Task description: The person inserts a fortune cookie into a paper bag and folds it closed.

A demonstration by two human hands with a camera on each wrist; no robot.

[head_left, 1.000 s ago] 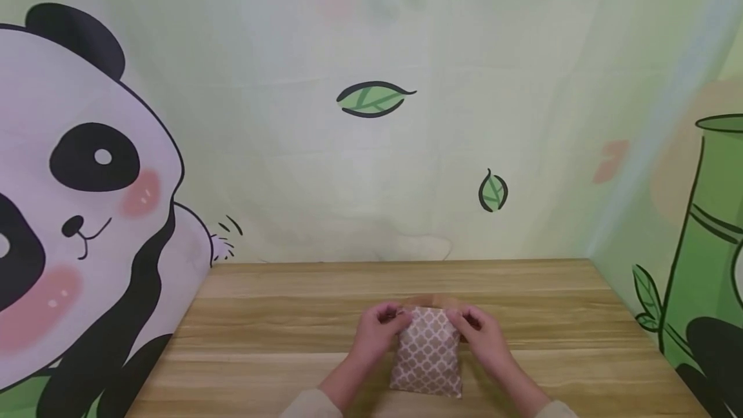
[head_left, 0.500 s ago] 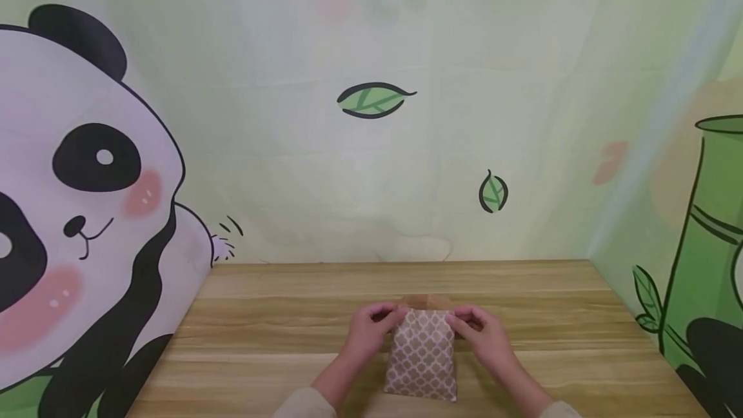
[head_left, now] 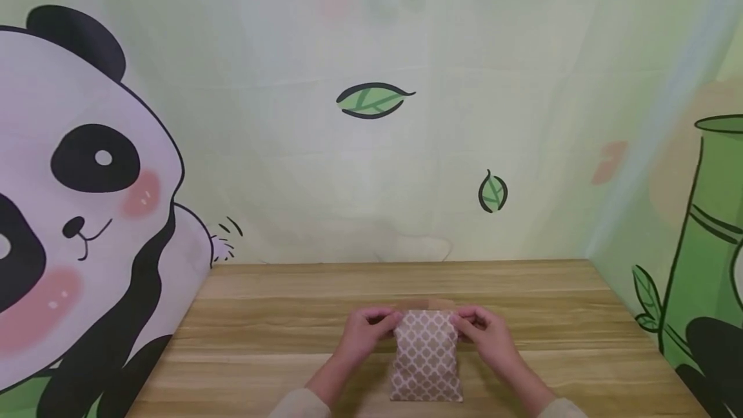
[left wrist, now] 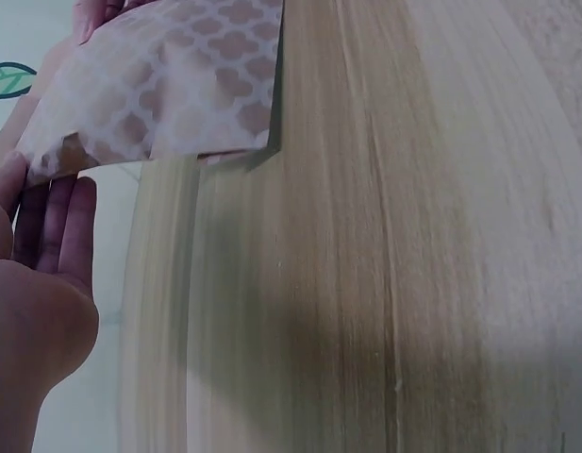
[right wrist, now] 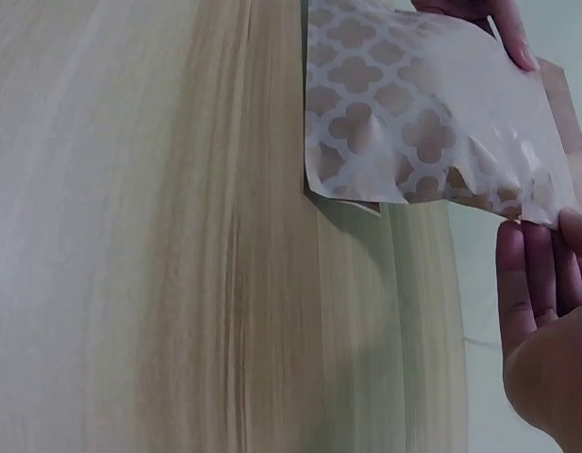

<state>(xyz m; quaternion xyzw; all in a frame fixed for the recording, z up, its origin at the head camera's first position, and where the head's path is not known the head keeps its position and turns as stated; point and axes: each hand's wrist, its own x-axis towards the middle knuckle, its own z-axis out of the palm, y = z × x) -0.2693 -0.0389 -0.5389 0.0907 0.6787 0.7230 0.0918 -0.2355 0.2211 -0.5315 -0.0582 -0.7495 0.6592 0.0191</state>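
Observation:
A tan paper bag [head_left: 426,357] with a white quatrefoil lattice pattern stands near the front middle of the table, its upper end toward the wall. My left hand [head_left: 367,333] pinches its upper left corner between thumb and fingers. At the upper right corner my right hand [head_left: 486,334] pinches it the same way. A plain brown flap [head_left: 426,304] sticks out past the top edge between the hands. In the left wrist view the patterned paper [left wrist: 177,85] looks creased near the thumb. The right wrist view shows the bag's lower corner [right wrist: 319,179] close over the wood.
The wood-grain table [head_left: 261,328] reaches back to a pale green wall cloth [head_left: 278,115]. Printed on the cloth are a panda [head_left: 87,211], leaves and a bamboo stalk [head_left: 705,244].
The bag first shifts slightly left, then back right, and its lower edge now lies straighter. My left hand has moved a little outward to the left; both hands keep their hold on the corners.

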